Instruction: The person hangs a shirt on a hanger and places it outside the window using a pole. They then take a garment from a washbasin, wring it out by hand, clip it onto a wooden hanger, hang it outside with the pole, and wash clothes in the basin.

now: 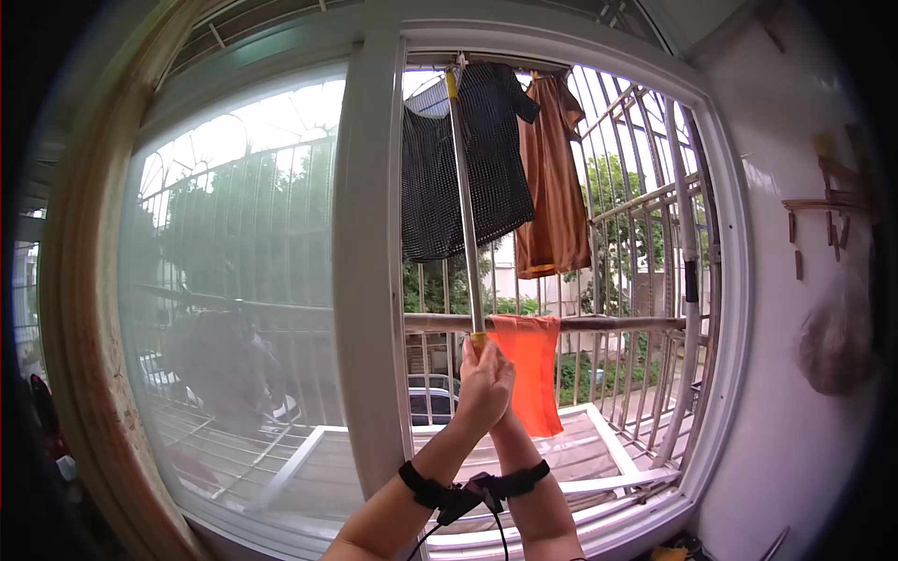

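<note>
My left hand (483,381) and my right hand (505,385) are together, wrapped round the lower end of a long metal pole (467,206) with yellow ends. The pole rises through the open window, and its tip reaches the rail above. A black mesh garment (468,168) hangs behind the pole. To its right hangs a brown garment (552,178). An orange cloth (528,374) is draped over the horizontal bar (617,323), just behind my hands. The hands overlap, so some fingers are hidden.
A frosted glass pane (234,280) fills the left side, beside the white window frame (367,262). Metal security bars (645,271) enclose the outside. A white frame (608,444) lies on the slatted ledge. On the right wall hang clips (832,229) and a bag (835,341).
</note>
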The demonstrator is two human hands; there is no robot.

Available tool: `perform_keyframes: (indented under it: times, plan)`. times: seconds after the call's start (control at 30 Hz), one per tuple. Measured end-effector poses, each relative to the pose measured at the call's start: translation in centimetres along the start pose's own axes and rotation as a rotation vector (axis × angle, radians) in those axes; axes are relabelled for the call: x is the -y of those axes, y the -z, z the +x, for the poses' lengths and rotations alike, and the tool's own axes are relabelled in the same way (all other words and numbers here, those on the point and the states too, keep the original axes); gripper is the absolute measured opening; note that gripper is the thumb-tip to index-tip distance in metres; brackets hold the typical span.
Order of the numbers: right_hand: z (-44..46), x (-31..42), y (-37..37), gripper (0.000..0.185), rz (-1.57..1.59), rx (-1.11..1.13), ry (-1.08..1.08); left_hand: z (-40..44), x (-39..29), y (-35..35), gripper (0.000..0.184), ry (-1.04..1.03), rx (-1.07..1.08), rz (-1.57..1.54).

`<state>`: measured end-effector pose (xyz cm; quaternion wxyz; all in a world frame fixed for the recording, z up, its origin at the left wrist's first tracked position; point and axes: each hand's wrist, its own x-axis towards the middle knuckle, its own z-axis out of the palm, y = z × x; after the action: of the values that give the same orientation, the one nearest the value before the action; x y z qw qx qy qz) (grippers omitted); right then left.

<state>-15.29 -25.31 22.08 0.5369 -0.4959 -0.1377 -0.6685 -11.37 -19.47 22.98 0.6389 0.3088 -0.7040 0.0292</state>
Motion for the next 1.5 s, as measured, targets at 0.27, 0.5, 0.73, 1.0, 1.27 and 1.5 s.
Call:
perform_keyframes:
  times: [0.27, 0.5, 0.73, 1.0, 1.27, 1.5]
  plan:
    - [5.2, 1.4, -5.0, 0.057, 0.454, -0.117, -0.168, 5.9, -4.4, 2.0, 0.083, 0.107, 0.026, 0.289]
    - [13.0, 2.3, -7.6, 0.052, -1.296, -0.323, 0.294, 3.9, -7.0, 6.5, 0.078, -0.290, 0.082, 0.388]
    - [19.3, 1.6, -6.9, 0.042, -1.698, -0.416, 0.478, 4.0, -6.2, 7.5, 0.050, -0.266, 0.001, 0.299]
    - [8.9, 0.5, -4.2, 0.036, -1.421, -0.216, 0.647, 4.6, -4.6, 6.5, 0.031, -0.383, -0.161, 0.359]
    - [-21.5, 6.3, -2.8, 0.033, -0.816, -0.387, -0.153, -6.6, -2.5, 4.4, 0.053, -0.258, -0.053, 0.100]
    - [-42.4, 12.0, -6.9, 0.033, -1.152, -0.642, -0.333, -22.9, -5.6, -1.0, 0.079, 0.469, 0.751, -1.490]
